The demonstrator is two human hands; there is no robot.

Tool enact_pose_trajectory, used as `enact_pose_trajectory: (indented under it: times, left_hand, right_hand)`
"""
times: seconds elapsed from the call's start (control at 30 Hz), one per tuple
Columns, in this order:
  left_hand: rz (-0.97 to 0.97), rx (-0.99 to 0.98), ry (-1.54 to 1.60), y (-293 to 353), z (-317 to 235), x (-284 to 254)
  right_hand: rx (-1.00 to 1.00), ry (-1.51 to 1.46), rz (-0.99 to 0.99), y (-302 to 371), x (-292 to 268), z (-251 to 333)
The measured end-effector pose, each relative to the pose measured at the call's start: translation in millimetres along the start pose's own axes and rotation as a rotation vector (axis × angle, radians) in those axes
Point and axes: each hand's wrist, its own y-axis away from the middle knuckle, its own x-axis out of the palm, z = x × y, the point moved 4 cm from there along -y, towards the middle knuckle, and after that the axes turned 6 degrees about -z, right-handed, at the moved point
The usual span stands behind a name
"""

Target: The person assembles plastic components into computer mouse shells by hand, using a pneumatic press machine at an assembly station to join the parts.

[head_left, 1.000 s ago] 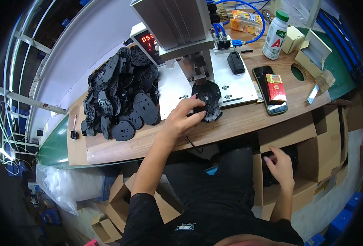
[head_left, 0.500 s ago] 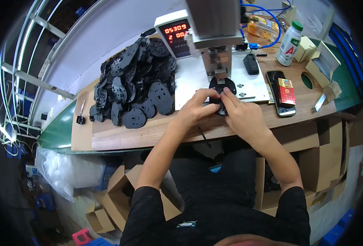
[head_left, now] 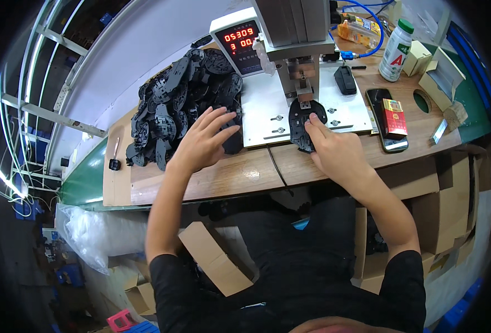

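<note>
A black plastic part (head_left: 300, 133), rounded at its far end, lies under the press head (head_left: 304, 91) on the white metal base plate (head_left: 262, 119), its near end reaching past the plate's edge. My right hand (head_left: 337, 152) grips its right side, index finger on top; the thumb is mostly hidden. Over the near right side of a heap of black plastic parts (head_left: 173, 100), my left hand (head_left: 204, 143) is open, fingers spread, with nothing visible in it. Whether its fingertips touch the heap, I cannot tell.
A display box (head_left: 238, 41) with red digits stands behind the heap. Right of the press are a black pedal-shaped block (head_left: 345, 80), a phone (head_left: 388, 141) under a red box (head_left: 394, 118), and a white bottle (head_left: 395, 53). Cardboard boxes (head_left: 215, 258) sit below the table edge.
My left hand has left the black part and moved left to the heap, its fingers opening out. My right hand stays on the part. A digit on the display has changed.
</note>
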Motion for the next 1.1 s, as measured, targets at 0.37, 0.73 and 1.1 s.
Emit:
enact_pose_trajectory:
  times: [0.37,0.73,1.1]
  left_hand:
    - [0.141,0.288,-0.165,2,7,-3]
    - [-0.146,0.155,0.051,31,-5,-31]
    - [-0.409,0.395,0.287,-37,-67,-29]
  right_hand:
    - [-0.026,-0.043,-0.063,2,0,2]
    - [-0.003,-0.036,-0.052,2,7,2]
    - [0.161,-0.397,-0.295,27,-47,-22]
